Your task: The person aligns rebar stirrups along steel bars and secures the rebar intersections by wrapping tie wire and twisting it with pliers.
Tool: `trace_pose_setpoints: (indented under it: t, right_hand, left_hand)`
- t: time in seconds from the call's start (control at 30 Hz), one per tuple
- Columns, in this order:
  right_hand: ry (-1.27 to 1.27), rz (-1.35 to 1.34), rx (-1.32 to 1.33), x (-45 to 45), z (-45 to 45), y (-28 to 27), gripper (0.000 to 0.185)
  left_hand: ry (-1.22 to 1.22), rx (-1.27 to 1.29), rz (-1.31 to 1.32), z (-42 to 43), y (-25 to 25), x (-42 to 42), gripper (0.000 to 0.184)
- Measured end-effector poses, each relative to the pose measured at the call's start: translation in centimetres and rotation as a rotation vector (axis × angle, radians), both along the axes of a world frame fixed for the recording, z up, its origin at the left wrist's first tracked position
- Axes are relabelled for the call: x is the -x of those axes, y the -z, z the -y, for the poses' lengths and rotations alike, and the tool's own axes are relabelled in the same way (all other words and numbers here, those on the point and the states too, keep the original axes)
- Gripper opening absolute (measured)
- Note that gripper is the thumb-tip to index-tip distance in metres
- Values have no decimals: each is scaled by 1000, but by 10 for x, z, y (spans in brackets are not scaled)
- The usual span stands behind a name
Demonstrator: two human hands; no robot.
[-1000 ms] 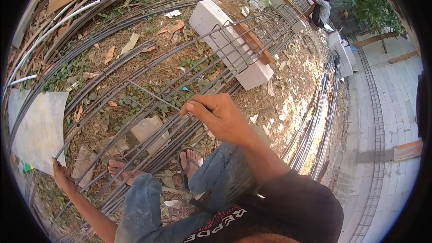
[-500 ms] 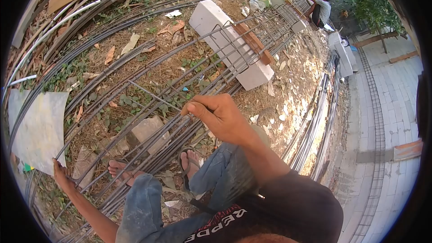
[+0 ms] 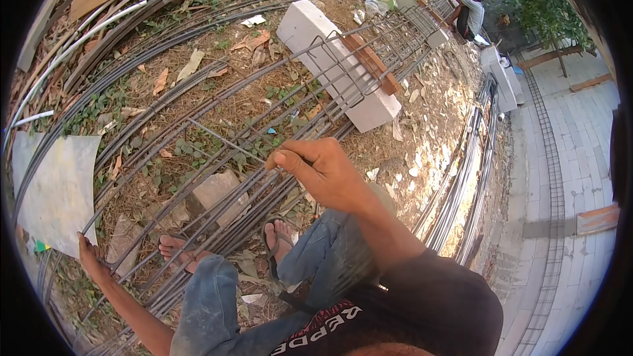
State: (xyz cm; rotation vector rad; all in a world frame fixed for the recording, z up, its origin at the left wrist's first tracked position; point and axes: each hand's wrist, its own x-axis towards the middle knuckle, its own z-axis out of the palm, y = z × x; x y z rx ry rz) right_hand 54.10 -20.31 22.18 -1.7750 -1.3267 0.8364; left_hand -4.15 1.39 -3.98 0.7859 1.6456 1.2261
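My right hand (image 3: 316, 170) is closed in a pinch at the near end of a thin steel rod (image 3: 225, 138), which slants across several long bars. At the lower left, my left hand (image 3: 93, 260) has its fingers around the end of a long rebar (image 3: 165, 153), beside a pale sheet (image 3: 56, 188). The long bars run up to a rebar cage (image 3: 339, 69) with bent square stirrups. That cage rests over a white concrete block (image 3: 376, 112) and a reddish-brown wooden piece (image 3: 370, 62).
Bundled rebars (image 3: 455, 191) lie on the ground to the right. Beyond them, a long narrow mesh cage (image 3: 552, 178) stretches over grey block paving (image 3: 587, 158). A person (image 3: 471, 14) crouches at the far end. A flat stone (image 3: 217, 196) sits under the bars near my feet.
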Motion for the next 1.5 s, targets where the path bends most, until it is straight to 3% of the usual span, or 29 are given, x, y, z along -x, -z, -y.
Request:
trace_pose_setpoints:
  t: [1.5]
  right_hand:
    - [-57,48,38,0,-2,-9,43]
  left_hand:
    - [6,-9,11,1,4,6,41]
